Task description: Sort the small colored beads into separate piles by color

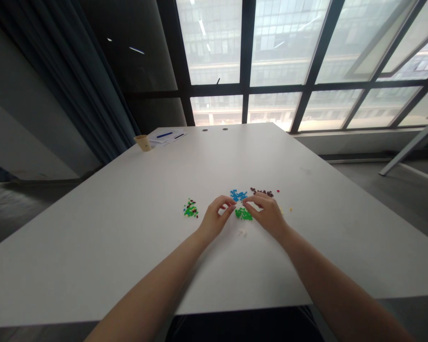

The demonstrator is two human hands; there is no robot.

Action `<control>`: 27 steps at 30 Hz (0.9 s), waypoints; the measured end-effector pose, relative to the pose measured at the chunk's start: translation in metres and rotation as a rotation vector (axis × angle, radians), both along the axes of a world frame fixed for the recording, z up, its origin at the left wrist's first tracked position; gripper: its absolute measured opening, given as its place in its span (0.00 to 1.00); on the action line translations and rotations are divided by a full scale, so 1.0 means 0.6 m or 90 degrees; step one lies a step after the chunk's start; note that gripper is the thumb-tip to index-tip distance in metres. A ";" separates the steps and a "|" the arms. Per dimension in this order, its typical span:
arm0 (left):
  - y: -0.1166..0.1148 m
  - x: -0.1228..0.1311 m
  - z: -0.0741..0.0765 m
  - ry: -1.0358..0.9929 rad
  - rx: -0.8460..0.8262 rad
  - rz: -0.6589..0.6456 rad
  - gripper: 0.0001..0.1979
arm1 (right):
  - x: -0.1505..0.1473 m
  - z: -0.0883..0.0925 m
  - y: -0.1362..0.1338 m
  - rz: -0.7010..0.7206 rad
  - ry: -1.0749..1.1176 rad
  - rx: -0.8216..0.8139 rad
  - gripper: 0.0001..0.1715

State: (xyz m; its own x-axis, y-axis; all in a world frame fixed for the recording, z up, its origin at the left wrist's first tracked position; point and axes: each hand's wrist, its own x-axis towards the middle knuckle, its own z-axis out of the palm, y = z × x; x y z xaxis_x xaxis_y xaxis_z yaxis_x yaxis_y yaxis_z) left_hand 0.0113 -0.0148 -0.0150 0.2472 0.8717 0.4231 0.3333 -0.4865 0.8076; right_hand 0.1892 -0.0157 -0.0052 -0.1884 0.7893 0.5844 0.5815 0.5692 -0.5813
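Okay so the room's got a huge wall of windows [271,47] with a dark curtain [67,61] hanging down one side, and a big white table [92,247] takes up most of the view. Over at the far corner there's some paper [171,136] with a blue pen [164,135] lying on it. Just beside that sits a tan paper cup [143,142], upright, and from here you can't see what's inside it, if anything.

The person's two hands are out near the middle of the table, close together. The left hand [214,219] and right hand [266,214] both have their fingers curled into a pinch, tips almost meeting, but whatever's in them is too small to make out.

Right around the hands are little piles of tiny bits: blue [238,194] just ahead, green [243,214] right under the fingers, and dark red [262,192] ahead of the right hand. A mixed green pile [190,209] sits off left of the left hand, and a few white bits [242,232] lie nearer the person.
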 end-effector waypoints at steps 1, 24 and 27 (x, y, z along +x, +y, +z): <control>0.000 0.000 -0.001 0.003 -0.003 0.000 0.08 | 0.012 0.002 0.005 -0.031 -0.002 -0.001 0.08; 0.077 -0.098 0.010 -0.198 -0.053 0.231 0.12 | 0.151 -0.075 0.087 -0.384 -0.184 -0.348 0.13; 0.090 -0.123 0.009 -0.200 -0.039 0.293 0.12 | 0.154 -0.068 0.084 -0.377 -0.172 -0.344 0.13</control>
